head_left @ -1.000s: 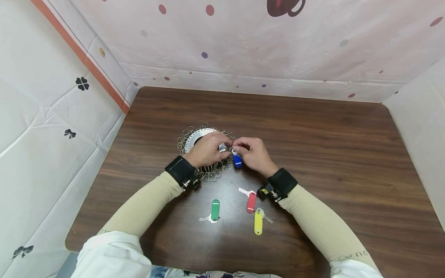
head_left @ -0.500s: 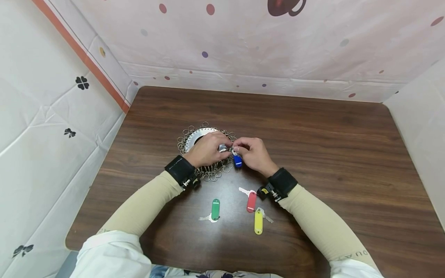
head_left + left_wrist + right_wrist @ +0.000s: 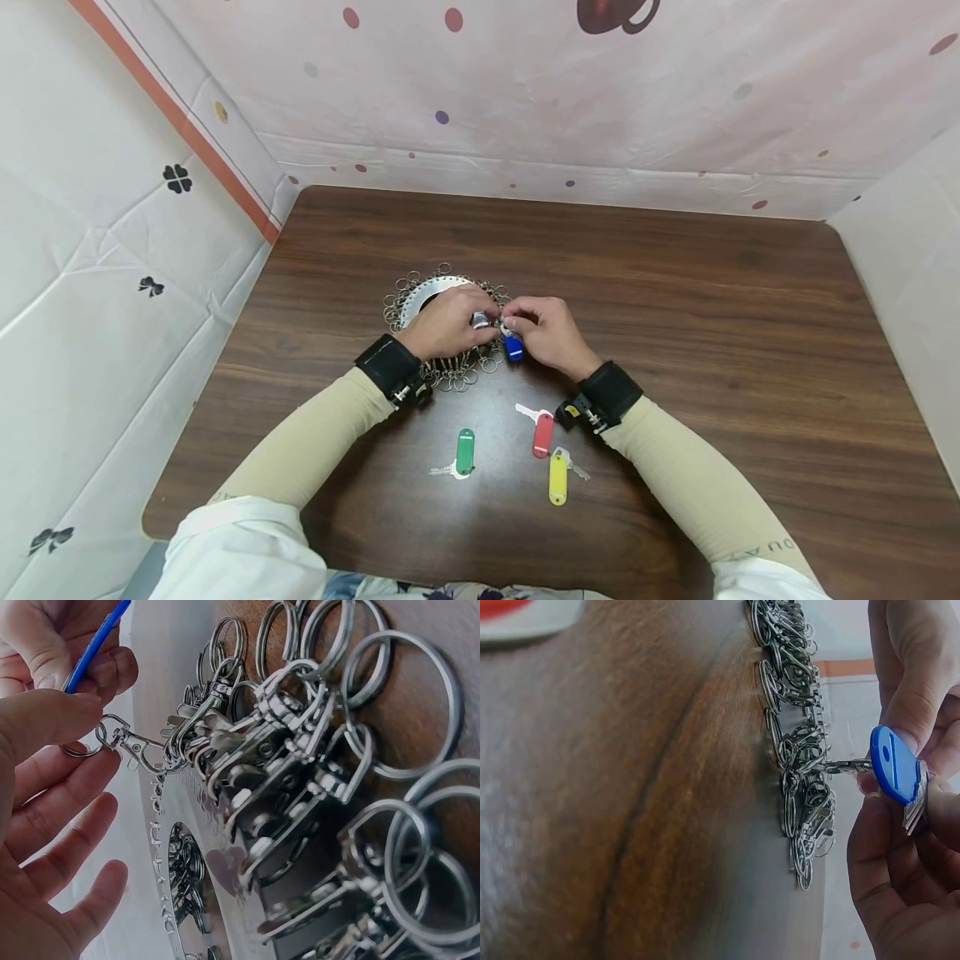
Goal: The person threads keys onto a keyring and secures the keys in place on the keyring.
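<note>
My left hand [image 3: 453,321] lies over a round silver plate [image 3: 417,298] ringed with swivel clasps and split rings. In the left wrist view, its thumb and index finger pinch a split ring [image 3: 82,752] joined to a swivel clasp [image 3: 136,744], while the other fingers are spread. Close on its right, my right hand [image 3: 553,336] pinches a key [image 3: 916,802] with a blue key tag [image 3: 513,347]. The tag touches or nearly touches the left thumb. Fingers hide where key and split ring meet, so I cannot tell whether they are linked.
Nearer the body on the brown wooden table [image 3: 712,333] lie three tagged keys: a green tag [image 3: 465,452], a red tag [image 3: 542,436] and a yellow tag [image 3: 557,479]. The red one lies beside the right wrist camera [image 3: 570,414]. White patterned sheets [image 3: 525,100] enclose the table.
Both hands stay in place at the plate's right edge, still holding the split ring and the key with the blue tag. Only a very slight shift of the view shows.
</note>
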`<state>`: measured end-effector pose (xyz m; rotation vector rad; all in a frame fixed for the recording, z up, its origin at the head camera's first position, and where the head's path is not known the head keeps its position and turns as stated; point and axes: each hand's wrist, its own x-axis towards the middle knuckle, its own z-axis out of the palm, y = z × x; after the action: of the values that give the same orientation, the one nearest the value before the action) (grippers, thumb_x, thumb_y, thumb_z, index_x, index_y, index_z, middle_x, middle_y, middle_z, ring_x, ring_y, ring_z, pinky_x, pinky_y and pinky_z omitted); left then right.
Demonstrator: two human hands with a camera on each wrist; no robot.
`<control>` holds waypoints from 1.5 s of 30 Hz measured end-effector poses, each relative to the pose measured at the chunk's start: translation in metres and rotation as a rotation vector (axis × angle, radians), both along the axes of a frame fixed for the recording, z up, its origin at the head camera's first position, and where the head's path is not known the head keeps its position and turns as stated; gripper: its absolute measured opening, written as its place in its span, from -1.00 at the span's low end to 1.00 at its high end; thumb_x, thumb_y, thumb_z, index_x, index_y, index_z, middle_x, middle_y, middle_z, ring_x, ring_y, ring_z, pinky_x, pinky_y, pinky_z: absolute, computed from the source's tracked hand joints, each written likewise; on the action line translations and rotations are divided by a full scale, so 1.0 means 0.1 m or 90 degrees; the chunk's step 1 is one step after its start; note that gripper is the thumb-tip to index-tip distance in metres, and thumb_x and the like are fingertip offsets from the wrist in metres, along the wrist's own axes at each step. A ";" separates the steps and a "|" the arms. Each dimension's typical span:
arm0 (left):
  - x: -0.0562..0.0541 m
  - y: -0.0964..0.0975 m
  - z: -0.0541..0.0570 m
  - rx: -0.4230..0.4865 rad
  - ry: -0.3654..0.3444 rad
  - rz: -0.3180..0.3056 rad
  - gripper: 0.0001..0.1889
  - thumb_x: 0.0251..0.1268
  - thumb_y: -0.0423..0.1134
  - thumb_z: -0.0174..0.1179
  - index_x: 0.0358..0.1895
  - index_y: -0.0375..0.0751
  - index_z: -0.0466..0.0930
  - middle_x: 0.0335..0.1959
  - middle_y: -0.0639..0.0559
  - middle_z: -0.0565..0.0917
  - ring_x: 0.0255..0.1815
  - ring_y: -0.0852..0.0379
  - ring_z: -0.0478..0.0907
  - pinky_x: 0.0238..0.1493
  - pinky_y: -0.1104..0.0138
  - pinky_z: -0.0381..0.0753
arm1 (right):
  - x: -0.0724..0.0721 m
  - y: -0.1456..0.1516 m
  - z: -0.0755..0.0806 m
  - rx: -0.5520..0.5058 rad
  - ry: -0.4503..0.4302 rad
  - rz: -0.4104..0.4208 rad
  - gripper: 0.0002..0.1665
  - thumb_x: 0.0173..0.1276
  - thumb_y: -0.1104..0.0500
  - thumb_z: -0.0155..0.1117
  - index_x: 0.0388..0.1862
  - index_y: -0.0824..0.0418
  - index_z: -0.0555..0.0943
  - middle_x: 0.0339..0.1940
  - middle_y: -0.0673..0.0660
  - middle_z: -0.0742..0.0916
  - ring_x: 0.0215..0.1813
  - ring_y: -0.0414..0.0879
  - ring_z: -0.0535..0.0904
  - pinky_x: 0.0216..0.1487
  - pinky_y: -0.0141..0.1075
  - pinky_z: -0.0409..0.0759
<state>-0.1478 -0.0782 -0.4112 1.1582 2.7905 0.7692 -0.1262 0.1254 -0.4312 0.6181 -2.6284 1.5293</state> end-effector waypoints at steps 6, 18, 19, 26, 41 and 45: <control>0.01 0.01 0.01 -0.003 -0.008 0.011 -0.72 0.29 -0.18 0.42 0.02 -0.19 0.77 -0.01 -0.06 0.82 0.10 0.00 0.72 0.27 0.15 0.66 | 0.00 0.00 0.00 -0.003 0.002 -0.003 -0.89 0.39 0.38 0.34 -0.32 0.28 0.76 -0.31 0.20 0.82 -0.24 -0.05 0.64 -0.12 -0.32 0.54; 0.01 0.02 0.01 -0.008 0.006 0.008 -0.69 0.28 -0.17 0.46 0.04 -0.19 0.78 -0.01 -0.05 0.82 0.09 0.02 0.73 0.26 0.16 0.67 | 0.01 0.00 0.00 -0.010 -0.012 -0.009 -0.90 0.41 0.38 0.34 -0.30 0.29 0.76 -0.29 0.21 0.82 -0.21 -0.04 0.64 -0.11 -0.31 0.55; 0.01 0.02 0.01 -0.006 0.007 0.007 -0.69 0.28 -0.17 0.45 0.04 -0.19 0.78 -0.01 -0.05 0.83 0.09 0.02 0.73 0.26 0.16 0.67 | 0.01 0.00 0.00 -0.010 -0.012 -0.010 -0.90 0.41 0.38 0.34 -0.30 0.29 0.76 -0.28 0.21 0.82 -0.21 -0.04 0.64 -0.10 -0.31 0.55; 0.01 0.01 0.00 0.005 0.015 -0.002 -0.72 0.29 -0.17 0.44 0.00 -0.21 0.79 -0.05 -0.05 0.83 0.07 0.02 0.74 0.26 0.16 0.67 | 0.02 -0.01 0.02 -0.019 -0.013 -0.010 -0.90 0.39 0.39 0.35 -0.31 0.29 0.77 -0.30 0.22 0.82 -0.21 0.00 0.65 -0.10 -0.29 0.55; 0.01 0.02 0.01 -0.012 0.019 -0.002 -0.72 0.30 -0.12 0.43 -0.04 -0.21 0.80 -0.02 -0.09 0.83 0.15 -0.02 0.73 0.33 0.15 0.64 | 0.00 0.01 -0.01 -0.020 -0.006 -0.006 -0.89 0.39 0.40 0.34 -0.31 0.29 0.77 -0.32 0.21 0.82 -0.22 -0.02 0.65 -0.10 -0.32 0.55; 0.01 0.03 0.01 -0.011 0.021 -0.002 -0.72 0.30 -0.12 0.44 -0.04 -0.21 0.80 -0.03 -0.09 0.83 0.14 -0.02 0.73 0.31 0.15 0.65 | 0.00 0.01 -0.01 -0.017 -0.007 -0.007 -0.90 0.39 0.40 0.35 -0.31 0.29 0.77 -0.31 0.21 0.82 -0.21 -0.02 0.66 -0.09 -0.30 0.56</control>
<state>-0.1466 -0.0755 -0.4101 1.1825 2.8147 0.7321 -0.1258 0.1263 -0.4317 0.5932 -2.6105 1.5669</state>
